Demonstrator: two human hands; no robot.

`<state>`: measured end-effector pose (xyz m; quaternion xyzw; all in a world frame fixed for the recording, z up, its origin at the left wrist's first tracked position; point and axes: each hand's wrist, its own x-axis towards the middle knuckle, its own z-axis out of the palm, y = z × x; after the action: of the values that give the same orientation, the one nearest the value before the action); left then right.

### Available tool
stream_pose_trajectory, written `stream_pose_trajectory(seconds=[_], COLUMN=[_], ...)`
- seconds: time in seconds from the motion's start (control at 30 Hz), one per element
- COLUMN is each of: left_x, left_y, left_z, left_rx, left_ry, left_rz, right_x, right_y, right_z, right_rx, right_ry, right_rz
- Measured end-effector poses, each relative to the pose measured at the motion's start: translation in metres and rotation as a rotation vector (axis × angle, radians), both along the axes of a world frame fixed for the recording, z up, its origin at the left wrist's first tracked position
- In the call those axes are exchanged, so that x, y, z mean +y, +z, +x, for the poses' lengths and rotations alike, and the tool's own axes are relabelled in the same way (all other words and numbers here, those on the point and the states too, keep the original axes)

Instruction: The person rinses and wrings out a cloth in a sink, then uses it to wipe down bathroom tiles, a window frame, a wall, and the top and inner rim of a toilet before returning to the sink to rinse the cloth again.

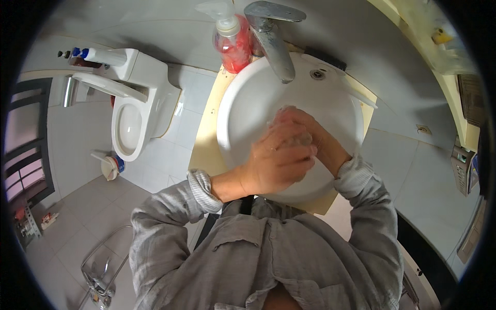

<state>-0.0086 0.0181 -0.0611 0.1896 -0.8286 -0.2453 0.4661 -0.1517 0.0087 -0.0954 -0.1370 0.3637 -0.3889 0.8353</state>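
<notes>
Above the white washbasin (pixel 240 111), my two hands are pressed together, wet and a little blurred. My left hand (pixel 279 163) is closed, its fingers curled toward the right one. Behind it, my right hand (pixel 315 132) comes in from the right with its fingers mostly hidden. Between them shows something clear and shiny; whether it is lather or a see-through object I cannot tell. A grey metal faucet (pixel 276 49) reaches over the basin's far side, with no water stream visible. Left of it stands a pump bottle (pixel 235 49) of red liquid.
A white toilet (pixel 129 126) with its lid raised is on the left, bottles on its tank. A dark block (pixel 325 58) lies behind the basin near the drain fitting (pixel 317 75). A shower hose and fittings (pixel 101 284) are at lower left. Yellowish shelving (pixel 444 88) runs along the right.
</notes>
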Motion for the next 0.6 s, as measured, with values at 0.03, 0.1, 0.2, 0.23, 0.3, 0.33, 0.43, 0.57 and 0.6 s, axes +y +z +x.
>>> stream_pose_trajectory(seconds=[0.03,0.1,0.2,0.23,0.3,0.33,0.43,0.57,0.6], left_x=[0.003,0.01,0.016,0.016,0.018,0.02,0.028,0.03,0.031], left_y=[-0.001,-0.004,-0.012,-0.014,-0.019,-0.024,-0.044,-0.05,-0.053], left_z=[0.002,0.005,0.009,0.009,0.006,0.004,-0.001,-0.012,-0.014], left_rx=[-0.022,-0.045,-0.105,-0.176,-0.238,-0.309,-0.427,-0.599,-0.596], left_ry=[-0.088,-0.179,-0.364,-0.433,-0.498,-0.544,-0.567,-0.568,-0.567], left_rz=[-0.039,-0.076,-0.107,-0.156,-0.203,-0.259,-0.405,-0.56,-0.562], right_x=[-0.001,-0.005,-0.002,-0.001,0.002,0.003,0.004,0.011,0.011], right_y=[0.0,-0.001,-0.002,-0.007,-0.015,-0.017,-0.024,-0.047,-0.047], right_z=[0.001,0.004,0.008,0.009,0.011,0.011,0.015,0.015,0.016], right_rx=[0.004,0.175,0.347,0.345,0.471,0.473,0.619,0.941,1.044], right_ry=[-0.004,0.252,0.431,0.433,0.565,0.569,0.679,0.705,0.733], right_rz=[0.009,-0.124,-0.166,-0.16,-0.156,-0.151,-0.265,-0.627,-0.702])
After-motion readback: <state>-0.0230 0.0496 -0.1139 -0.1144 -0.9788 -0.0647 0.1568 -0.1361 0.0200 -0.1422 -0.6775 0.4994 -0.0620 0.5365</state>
